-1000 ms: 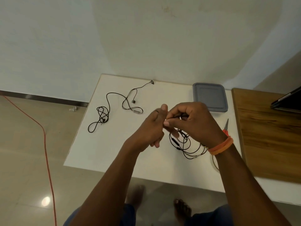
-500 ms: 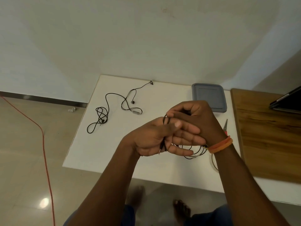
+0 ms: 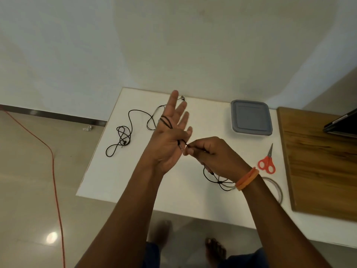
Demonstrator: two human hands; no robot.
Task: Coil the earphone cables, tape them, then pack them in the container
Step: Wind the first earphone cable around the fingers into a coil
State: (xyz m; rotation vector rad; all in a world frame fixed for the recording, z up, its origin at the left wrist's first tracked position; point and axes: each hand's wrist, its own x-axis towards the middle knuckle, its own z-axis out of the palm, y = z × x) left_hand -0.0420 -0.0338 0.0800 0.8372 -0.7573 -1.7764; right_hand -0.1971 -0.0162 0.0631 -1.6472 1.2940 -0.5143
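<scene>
Hands at work over a white table (image 3: 135,182): the left hand (image 3: 170,136) now stands upright with fingers straight and spread, palm side turned toward the right hand, where half a second ago it lay flat across the right hand's knuckles. Black earphone cable (image 3: 166,120) runs in a few turns across the back of the left hand's fingers and down to the heel of the palm, where its plug end shows. The right hand (image 3: 214,155), an orange band at its wrist, has dropped lower and to the right of its earlier place; its curled fingers pinch the cable just beside the left palm. Slack from the same cable hangs below the right hand and lies in loose loops on the table near the wrist.

With the hands parted, red-handled scissors (image 3: 267,163) lie in full view on the table's right side, where only the blade tip showed before. A roll of clear tape (image 3: 278,190) lies just in front of them, partly hidden by the right forearm. A second earphone (image 3: 123,136) remains uncoiled on the table's left part, unchanged. The grey lidded container (image 3: 251,118) sits at the far right corner, lid on.
</scene>
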